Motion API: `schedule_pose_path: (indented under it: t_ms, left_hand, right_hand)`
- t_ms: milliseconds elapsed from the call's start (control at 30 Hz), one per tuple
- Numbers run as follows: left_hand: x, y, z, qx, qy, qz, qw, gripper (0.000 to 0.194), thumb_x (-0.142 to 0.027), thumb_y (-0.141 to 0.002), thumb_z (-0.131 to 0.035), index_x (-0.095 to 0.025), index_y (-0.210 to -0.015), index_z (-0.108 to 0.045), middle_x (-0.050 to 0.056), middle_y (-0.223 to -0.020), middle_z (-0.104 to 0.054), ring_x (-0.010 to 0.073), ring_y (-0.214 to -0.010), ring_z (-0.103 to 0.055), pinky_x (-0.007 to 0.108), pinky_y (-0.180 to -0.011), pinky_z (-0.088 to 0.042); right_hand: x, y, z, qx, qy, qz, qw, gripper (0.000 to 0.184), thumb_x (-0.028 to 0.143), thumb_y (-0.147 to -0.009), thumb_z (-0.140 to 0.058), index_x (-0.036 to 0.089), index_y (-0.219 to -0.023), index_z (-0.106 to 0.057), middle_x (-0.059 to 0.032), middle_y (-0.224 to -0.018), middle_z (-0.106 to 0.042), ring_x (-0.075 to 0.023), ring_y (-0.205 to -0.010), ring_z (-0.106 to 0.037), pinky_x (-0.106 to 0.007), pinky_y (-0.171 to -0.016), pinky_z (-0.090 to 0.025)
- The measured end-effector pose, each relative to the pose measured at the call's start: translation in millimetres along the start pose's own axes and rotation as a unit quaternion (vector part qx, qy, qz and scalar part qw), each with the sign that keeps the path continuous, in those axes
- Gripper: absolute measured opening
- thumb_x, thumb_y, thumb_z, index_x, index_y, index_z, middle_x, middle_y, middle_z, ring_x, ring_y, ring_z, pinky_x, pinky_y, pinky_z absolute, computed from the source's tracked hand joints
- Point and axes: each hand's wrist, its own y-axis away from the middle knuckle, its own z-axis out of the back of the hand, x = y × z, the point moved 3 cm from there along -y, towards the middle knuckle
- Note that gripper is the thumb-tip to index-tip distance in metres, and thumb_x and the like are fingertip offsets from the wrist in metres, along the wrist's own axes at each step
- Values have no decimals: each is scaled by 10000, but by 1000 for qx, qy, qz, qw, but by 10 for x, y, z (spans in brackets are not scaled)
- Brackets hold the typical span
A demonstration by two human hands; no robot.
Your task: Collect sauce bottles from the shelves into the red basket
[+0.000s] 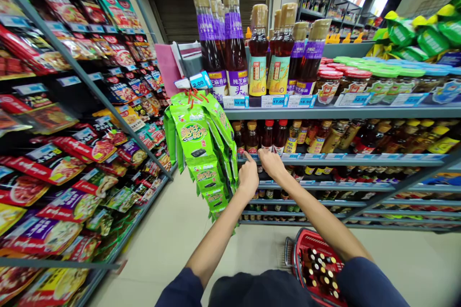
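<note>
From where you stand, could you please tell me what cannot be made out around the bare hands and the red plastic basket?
Head view: whether the left hand or right hand touches the blue-grey shelf edge; the hands hide contact.
Head view: the right side of the red plastic basket, partly covered by the navy sleeve.
Head view: any lettering on the dark bottles inside; too small.

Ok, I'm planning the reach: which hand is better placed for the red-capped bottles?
Right hand, probably: it is by the shelf edge below the red-capped bottles; the left hand is nearer the green packets.
</note>
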Motion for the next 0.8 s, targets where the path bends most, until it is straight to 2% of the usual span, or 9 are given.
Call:
schedule_pose_path:
  t_ms: [100, 167, 267, 367, 467, 600, 700, 800]
  left_hand:
    - [-3, 42, 41, 5, -1, -3, 1000, 747, -54, -899, -487, 77, -1543, -132, 262, -1071, -724, 307, -1014, -733, 347, -859, -582]
    - [-21, 95, 166, -4, 5, -11, 1000, 688, -63, -919, -457, 72, -1535, -182, 260, -1047, -726, 305, -1008, -737, 331, -848, -579]
    - [-69, 175, 559, -64, 31, -24, 997, 602, -88, -967, -385, 35, -1535, -227, 226, -995, -734, 283, -935, -754, 298, -799, -575]
    - [-114, 179, 1041, -149, 45, -32, 987, 567, -108, -999, -345, 33, -1534, -224, 223, -1024, -728, 275, -929, -750, 294, -784, -574]
    - [-153, 72, 1329, -150, 7, -29, 988, 524, -56, -976, -365, 65, -1484, -319, 269, -1113, -702, 281, -1038, -726, 285, -855, -564]
    - [-245, -124, 1394, -102, -25, -19, 994, 496, -11, -947, -400, 104, -1430, -389, 303, -1135, -693, 294, -1109, -703, 296, -911, -561]
    - [-312, -267, 1386, -110, -31, 44, 992, 474, -26, -980, -358, 103, -1435, -389, 319, -1137, -686, 287, -1106, -707, 314, -906, -572]
    - [-348, -420, 1383, -108, -31, 82, 990, 410, -21, -992, -339, 43, -1339, -547, 297, -1157, -689, 266, -1108, -707, 313, -899, -575]
  right_hand:
    - [5, 44, 51, -19, -14, 5, 1000, 245, 153, -1035, -370, 124, -1207, -543, -189, -1193, -672, -269, -1022, -705, -323, -811, -511]
    - [17, 82, 140, -44, -29, 8, 999, 293, 237, -1070, -335, 137, -1237, -554, -172, -1211, -678, -252, -1052, -698, -309, -827, -511]
    - [46, 85, 373, -98, -59, 6, 993, 414, 359, -1100, -259, 156, -1396, -466, -147, -1243, -680, -217, -1096, -682, -287, -871, -500]
    - [85, -19, 673, -169, -113, -13, 979, 487, 412, -1094, -305, 127, -1479, -393, -131, -1084, -732, -225, -980, -709, -295, -851, -493]
    - [139, -177, 893, -181, -133, -50, 973, 476, 426, -1066, -404, 92, -1393, -497, -144, -957, -729, -261, -907, -710, -302, -785, -485]
    - [198, -303, 1017, -157, -121, -68, 978, 391, 410, -1050, -430, 86, -1218, -571, -174, -1008, -677, -274, -921, -672, -297, -736, -464]
    - [197, -355, 1036, -138, -117, -62, 982, 270, 297, -1048, -391, 118, -1132, -575, -148, -1039, -632, -239, -903, -626, -289, -726, -447]
    - [189, -424, 1040, -118, -117, -57, 984, 209, 220, -1024, -389, 147, -1030, -585, -118, -1006, -604, -207, -830, -584, -279, -688, -425]
